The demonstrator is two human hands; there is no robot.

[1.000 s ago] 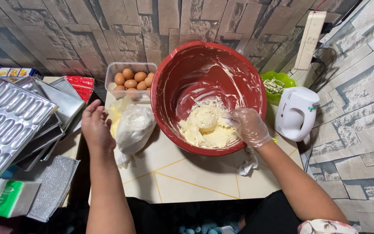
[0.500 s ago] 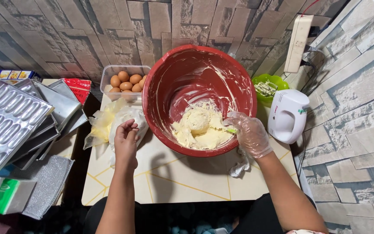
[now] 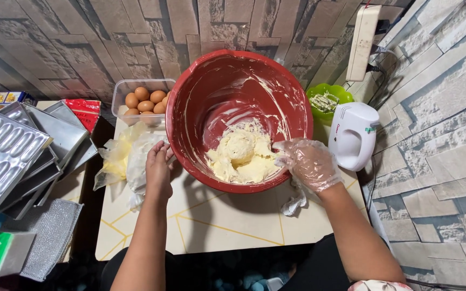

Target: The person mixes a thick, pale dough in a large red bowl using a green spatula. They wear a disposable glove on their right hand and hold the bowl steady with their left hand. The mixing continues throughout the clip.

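A big red bowl (image 3: 233,81) stands tilted toward me on a small pale table (image 3: 217,226). Pale yellow dough (image 3: 241,156) lies heaped at its bottom. My right hand (image 3: 308,164), in a clear plastic glove, rests on the bowl's right rim with the fingers reaching toward the dough. My bare left hand (image 3: 158,170) is against the bowl's left outer wall, fingers loosely curled, right beside a crumpled plastic bag (image 3: 128,161) smeared with yellow.
A clear tub of brown eggs (image 3: 144,99) sits behind the bag. A white hand mixer (image 3: 354,134) and a green bowl (image 3: 327,97) stand to the right. Stacked metal baking trays (image 3: 12,156) lie left, with a small carton (image 3: 1,250) and a grey cloth (image 3: 49,237).
My left hand has left the plastic bag and moved right to the bowl's side. My gloved right hand has stayed at the bowl's right rim.
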